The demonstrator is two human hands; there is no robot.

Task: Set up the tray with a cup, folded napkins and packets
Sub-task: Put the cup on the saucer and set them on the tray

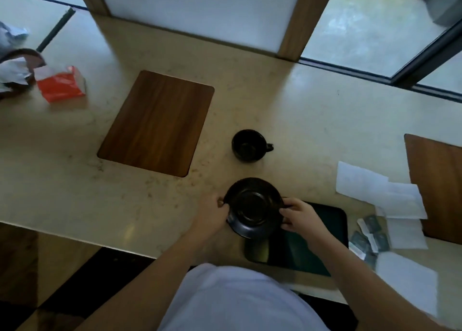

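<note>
Now both hands, L & R, grip saucer; cup apart.

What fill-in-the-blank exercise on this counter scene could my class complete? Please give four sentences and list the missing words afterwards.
1. Both hands, left hand and right hand, hold the black ____.
2. The black cup stands on the counter with its handle pointing ____.
3. The dark tray holds no ____ yet.
4. The carton at far left is ____.

Missing words: saucer; right; cup; red
</note>
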